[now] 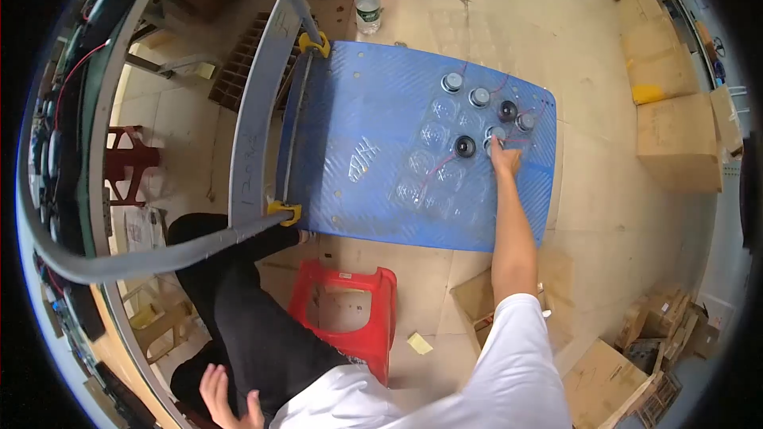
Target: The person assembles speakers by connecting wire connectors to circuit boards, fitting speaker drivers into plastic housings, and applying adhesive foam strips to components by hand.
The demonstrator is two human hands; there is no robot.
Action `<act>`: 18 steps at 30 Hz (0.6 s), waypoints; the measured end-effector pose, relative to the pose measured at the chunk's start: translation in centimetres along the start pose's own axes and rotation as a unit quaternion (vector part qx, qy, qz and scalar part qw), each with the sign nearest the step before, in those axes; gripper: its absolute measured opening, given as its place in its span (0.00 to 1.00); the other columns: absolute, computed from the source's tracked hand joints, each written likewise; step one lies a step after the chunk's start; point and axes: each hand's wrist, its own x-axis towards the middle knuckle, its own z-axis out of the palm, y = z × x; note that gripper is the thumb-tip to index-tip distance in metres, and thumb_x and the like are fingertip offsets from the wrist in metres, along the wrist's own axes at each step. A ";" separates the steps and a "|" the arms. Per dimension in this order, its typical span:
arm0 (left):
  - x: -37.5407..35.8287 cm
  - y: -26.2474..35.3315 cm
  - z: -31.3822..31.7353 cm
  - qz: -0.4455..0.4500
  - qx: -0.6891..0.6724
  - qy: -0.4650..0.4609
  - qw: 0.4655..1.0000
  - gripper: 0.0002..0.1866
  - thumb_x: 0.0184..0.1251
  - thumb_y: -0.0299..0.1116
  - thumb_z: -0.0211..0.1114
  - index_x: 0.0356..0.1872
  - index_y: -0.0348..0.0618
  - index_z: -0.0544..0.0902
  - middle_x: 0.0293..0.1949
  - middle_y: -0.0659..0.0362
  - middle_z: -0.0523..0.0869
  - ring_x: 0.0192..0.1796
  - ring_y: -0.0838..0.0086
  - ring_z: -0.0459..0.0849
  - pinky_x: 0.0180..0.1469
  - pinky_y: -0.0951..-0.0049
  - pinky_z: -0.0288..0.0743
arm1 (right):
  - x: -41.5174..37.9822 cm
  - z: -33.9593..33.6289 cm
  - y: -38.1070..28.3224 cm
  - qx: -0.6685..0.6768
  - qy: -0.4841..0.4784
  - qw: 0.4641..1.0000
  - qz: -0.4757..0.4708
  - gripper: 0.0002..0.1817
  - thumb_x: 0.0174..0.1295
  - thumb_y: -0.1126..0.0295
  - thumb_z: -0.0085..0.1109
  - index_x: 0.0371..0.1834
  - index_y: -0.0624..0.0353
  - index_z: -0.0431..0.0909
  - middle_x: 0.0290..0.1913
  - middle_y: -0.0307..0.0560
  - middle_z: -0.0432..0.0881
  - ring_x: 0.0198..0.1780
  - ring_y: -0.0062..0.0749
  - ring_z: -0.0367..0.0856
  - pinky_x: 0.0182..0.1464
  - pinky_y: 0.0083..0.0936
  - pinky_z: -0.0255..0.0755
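Observation:
My right hand [505, 157] reaches far forward over a clear plastic tray [433, 160] with round pockets. Its fingers are closed on a small round part [493, 135] with a silvery top, partly hidden by the hand. Close by in the tray sit several similar round parts, such as a silver-topped one [452, 82], a black-faced one [465, 146] and another dark one [507, 111]. Thin red wires trail from some of them. The tray lies on a blue platform trolley [342, 119]. Down at the lower left, my left hand [225, 399] is open beside my leg, holding nothing.
A red plastic stool [383, 310] stands by the trolley's near side. The trolley's grey handle [183, 252] curves across the left. A water bottle [367, 3] stands beyond the trolley. Cardboard boxes [675, 139] line the right side, and an open carton [473, 302] lies under my right arm.

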 end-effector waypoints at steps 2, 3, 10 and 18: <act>0.3 -1.0 1.0 -0.031 -0.015 -0.047 0.998 0.25 0.65 0.31 0.76 0.61 0.32 0.81 0.61 0.43 0.84 0.63 0.46 0.81 0.65 0.52 0.76 | 0.4 1.7 -2.0 -0.039 0.005 0.999 0.005 0.62 0.51 0.29 0.70 0.68 0.80 0.61 0.63 0.79 0.76 0.64 0.68 0.79 0.67 0.49 0.73; 0.6 -1.2 1.1 -0.058 -0.014 -0.059 0.996 0.25 0.65 0.30 0.76 0.61 0.32 0.81 0.61 0.43 0.84 0.63 0.47 0.81 0.66 0.52 0.75 | 1.3 2.7 -2.3 -0.039 0.014 0.997 0.061 0.61 0.51 0.30 0.70 0.68 0.79 0.61 0.63 0.78 0.76 0.64 0.67 0.79 0.67 0.49 0.73; -0.7 -3.9 1.7 -0.244 -0.050 -0.131 0.960 0.25 0.66 0.31 0.75 0.62 0.33 0.81 0.62 0.43 0.84 0.64 0.50 0.81 0.69 0.55 0.72 | 3.6 3.7 -3.2 0.005 -0.028 0.982 0.188 0.57 0.51 0.32 0.72 0.70 0.72 0.65 0.64 0.68 0.79 0.59 0.58 0.84 0.46 0.38 0.86; -0.9 -4.0 1.7 -0.257 -0.071 -0.139 0.954 0.22 0.69 0.33 0.71 0.61 0.33 0.82 0.62 0.44 0.83 0.66 0.48 0.80 0.71 0.55 0.70 | 4.9 4.3 1.1 -0.097 0.147 0.984 -0.006 0.46 0.59 0.36 0.68 0.63 0.69 0.73 0.53 0.61 0.85 0.49 0.49 0.89 0.39 0.35 0.84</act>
